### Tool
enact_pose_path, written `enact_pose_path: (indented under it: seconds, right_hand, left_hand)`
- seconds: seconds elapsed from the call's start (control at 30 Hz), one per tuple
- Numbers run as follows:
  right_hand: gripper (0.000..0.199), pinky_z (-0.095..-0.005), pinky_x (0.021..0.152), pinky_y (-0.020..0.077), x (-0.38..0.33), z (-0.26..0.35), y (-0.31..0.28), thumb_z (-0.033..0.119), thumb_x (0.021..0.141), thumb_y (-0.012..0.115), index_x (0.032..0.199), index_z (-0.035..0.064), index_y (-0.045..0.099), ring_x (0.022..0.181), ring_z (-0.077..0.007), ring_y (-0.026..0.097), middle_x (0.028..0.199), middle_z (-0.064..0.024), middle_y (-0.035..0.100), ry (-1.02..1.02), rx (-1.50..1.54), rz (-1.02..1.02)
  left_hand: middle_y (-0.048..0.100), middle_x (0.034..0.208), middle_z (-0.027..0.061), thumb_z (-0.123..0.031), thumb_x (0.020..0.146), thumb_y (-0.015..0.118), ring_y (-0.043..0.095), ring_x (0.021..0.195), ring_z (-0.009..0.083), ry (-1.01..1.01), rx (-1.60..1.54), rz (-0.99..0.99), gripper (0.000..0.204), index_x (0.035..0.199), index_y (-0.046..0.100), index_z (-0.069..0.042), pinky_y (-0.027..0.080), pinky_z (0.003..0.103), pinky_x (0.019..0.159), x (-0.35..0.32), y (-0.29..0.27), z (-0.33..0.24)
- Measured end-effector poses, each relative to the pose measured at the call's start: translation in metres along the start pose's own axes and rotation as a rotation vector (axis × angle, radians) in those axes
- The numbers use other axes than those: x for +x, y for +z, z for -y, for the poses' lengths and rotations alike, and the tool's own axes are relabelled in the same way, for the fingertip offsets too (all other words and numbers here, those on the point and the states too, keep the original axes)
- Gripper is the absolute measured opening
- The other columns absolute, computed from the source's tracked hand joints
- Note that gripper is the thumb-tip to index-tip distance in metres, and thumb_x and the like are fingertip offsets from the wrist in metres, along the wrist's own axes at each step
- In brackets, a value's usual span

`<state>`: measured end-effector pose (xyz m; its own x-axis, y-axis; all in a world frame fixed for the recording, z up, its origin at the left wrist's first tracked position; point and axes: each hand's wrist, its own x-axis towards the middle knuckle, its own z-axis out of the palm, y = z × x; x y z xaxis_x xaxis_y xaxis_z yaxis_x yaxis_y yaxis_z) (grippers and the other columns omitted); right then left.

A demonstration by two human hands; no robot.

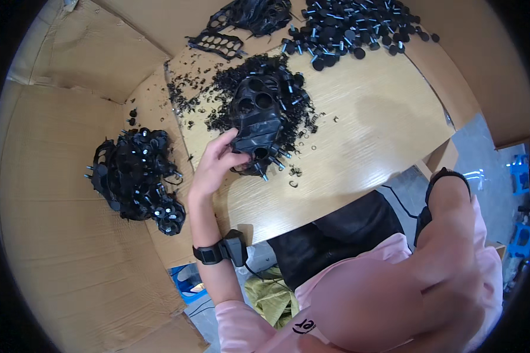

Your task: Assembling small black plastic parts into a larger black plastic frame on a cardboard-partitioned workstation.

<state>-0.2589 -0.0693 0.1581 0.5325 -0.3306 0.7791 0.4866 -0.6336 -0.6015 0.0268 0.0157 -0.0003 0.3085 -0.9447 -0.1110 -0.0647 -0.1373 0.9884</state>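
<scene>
My left hand [211, 167] grips the near left edge of a black moulded rubber sheet [258, 126] between thumb and fingers. Round holes show in the sheet, and round black pieces with metal studs stick out along its right and near edges. Beneath and around it lies a heap of small black rubber rings and scraps [303, 115]. My right forearm [450, 197] hangs beside the table's right end with a dark strap round it. The right hand itself is hidden.
Loose studded black rubber feet [350, 35] are piled at the back right. Holed black sheets [218, 44] lie at the back. A clump of studded black sheets [132, 170] sits at the left. Cardboard walls [70, 176] border the wooden tabletop [365, 123]. Blue stools [519, 238] stand on the floor.
</scene>
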Motion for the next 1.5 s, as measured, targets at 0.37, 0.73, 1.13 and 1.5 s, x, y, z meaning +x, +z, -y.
enact_pose_path:
  seconds: [0.37, 0.73, 1.13, 1.5]
  right_hand:
    - [0.03, -0.0266, 0.04, 0.0318, -0.024, -0.033, 0.011, 0.017, 0.052, 0.065, 0.082, 0.0112, 0.064, 0.046, -0.0099, 0.043, 0.072, 0.005, 0.048, -0.144, -0.049, 0.285]
    - [0.033, -0.0324, 0.055, 0.0474, 0.028, -0.078, 0.038, 0.009, 0.066, 0.07, 0.099, 0.0095, 0.065, 0.062, -0.0181, 0.055, 0.088, 0.0005, 0.059, -0.265, -0.128, 0.475]
    - [0.013, -0.035, 0.068, 0.0478, 0.016, -0.203, 0.074, 0.008, 0.078, 0.068, 0.087, -0.0003, 0.065, 0.078, -0.0269, 0.058, 0.081, -0.0113, 0.06, 0.09, 0.005, 0.404]
    - [0.013, -0.0353, 0.065, 0.051, -0.007, -0.216, 0.075, 0.007, 0.075, 0.069, 0.085, 0.0004, 0.067, 0.073, -0.0291, 0.063, 0.082, -0.0123, 0.064, 0.057, 0.045, 0.214]
  left_hand:
    - [0.065, 0.096, 0.0167, -0.013, 0.093, 0.047, 0.063, 0.086, 0.0202, 0.02, -0.367, -0.105, 0.019, 0.105, 0.054, 0.001, 0.052, 0.03, 0.076, -0.001, -0.004, 0.005]
    - [0.06, 0.098, 0.0123, -0.02, 0.094, 0.043, 0.061, 0.084, 0.0208, 0.124, -0.978, -0.045, 0.016, 0.089, 0.052, -0.007, 0.053, 0.03, 0.07, -0.007, -0.028, 0.016]
    - [0.052, 0.105, 0.0054, 0.004, 0.074, 0.057, 0.055, 0.096, 0.0152, 0.177, -0.495, -0.207, 0.047, 0.119, 0.045, -0.001, 0.046, 0.027, 0.084, 0.003, 0.006, -0.002]
    - [0.049, 0.089, -0.0023, 0.011, 0.07, 0.064, 0.054, 0.078, 0.0061, 0.132, -0.217, -0.263, 0.043, 0.107, 0.048, -0.005, 0.046, 0.02, 0.068, 0.005, 0.011, -0.013]
